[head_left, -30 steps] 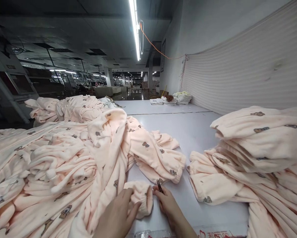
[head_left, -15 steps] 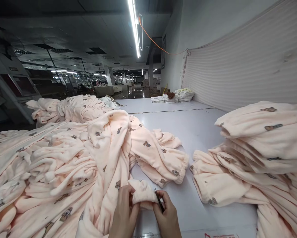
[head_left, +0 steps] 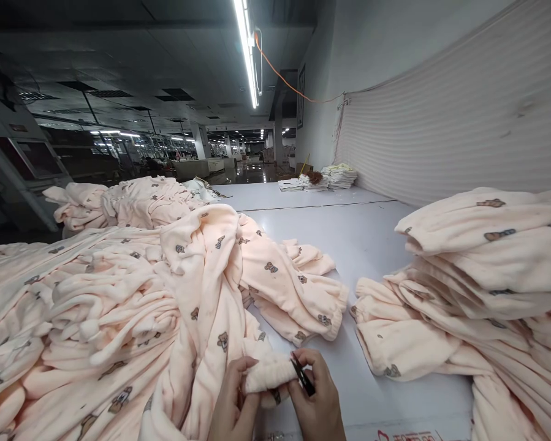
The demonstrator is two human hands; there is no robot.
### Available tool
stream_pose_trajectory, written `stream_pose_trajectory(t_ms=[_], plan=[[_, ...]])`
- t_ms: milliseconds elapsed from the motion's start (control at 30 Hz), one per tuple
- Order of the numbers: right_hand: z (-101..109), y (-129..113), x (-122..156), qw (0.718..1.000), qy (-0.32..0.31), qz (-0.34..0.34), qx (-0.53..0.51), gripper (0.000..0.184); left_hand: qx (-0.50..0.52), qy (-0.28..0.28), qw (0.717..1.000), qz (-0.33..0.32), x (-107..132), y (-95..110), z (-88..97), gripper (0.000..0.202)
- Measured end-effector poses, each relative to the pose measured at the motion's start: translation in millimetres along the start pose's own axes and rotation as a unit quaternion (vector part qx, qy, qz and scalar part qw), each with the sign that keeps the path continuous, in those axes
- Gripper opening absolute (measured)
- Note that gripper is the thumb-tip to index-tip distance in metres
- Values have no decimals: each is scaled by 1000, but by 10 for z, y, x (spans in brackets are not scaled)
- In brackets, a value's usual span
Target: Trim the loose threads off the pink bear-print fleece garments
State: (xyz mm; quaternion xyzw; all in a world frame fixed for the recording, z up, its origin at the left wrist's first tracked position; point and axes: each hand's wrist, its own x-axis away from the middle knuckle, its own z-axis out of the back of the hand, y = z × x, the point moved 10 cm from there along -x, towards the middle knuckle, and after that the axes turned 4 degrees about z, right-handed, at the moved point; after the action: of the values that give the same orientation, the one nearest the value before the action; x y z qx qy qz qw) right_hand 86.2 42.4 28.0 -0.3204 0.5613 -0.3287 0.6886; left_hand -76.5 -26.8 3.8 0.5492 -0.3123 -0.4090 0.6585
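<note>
Between my hands is the gathered cuff [head_left: 271, 371] of a pale pink fleece garment printed with small bears. My left hand [head_left: 235, 395] pinches the cuff's left side between thumb and fingers. My right hand [head_left: 319, 392] is closed around small black thread snips [head_left: 304, 375], whose tips lie at the cuff's right end; its thumb also seems to touch the fabric. The rest of the garment [head_left: 211, 294] runs up and left into a heap of the same fleece. Just beyond my hands, another gathered cuff [head_left: 337, 309] lies on the table.
A large heap of pink fleece garments [head_left: 95, 318] covers the left side. Folded garments [head_left: 482, 239] are stacked at the right on the white table [head_left: 367, 239]. Several white cloth stacks [head_left: 339, 177] stand at the far end beside the sheet-covered wall [head_left: 440, 135].
The cuff has been turned and bunched, its ribbed edge now facing me more. The snips have shifted slightly right and down with my right hand. The view has moved slightly.
</note>
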Motion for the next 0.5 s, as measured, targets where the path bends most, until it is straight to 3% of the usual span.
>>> stream_pose_trajectory(t_ms=[67, 100, 167, 267, 400, 500], plan=[[62, 33, -39, 999, 3, -7, 33, 10, -45, 20, 998, -40, 15, 104, 46, 31], [75, 30, -61, 999, -1, -1, 48, 9, -56, -4, 997, -45, 11, 127, 2, 30], [93, -15, -110, 996, -5, 25, 85, 8, -12, -108, 994, 3, 0, 63, -187, 33], [96, -79, -169, 990, -20, 43, 133, 5, 167, -233, 950, 125, 51, -36, -444, 38], [60, -102, -149, 988, -100, 15, 119, 2, 335, -228, 895, 188, 73, 37, -498, 36], [37, -209, -55, 980, -180, 39, 77, 20, 373, -215, 877, 214, 113, 88, -512, 39]])
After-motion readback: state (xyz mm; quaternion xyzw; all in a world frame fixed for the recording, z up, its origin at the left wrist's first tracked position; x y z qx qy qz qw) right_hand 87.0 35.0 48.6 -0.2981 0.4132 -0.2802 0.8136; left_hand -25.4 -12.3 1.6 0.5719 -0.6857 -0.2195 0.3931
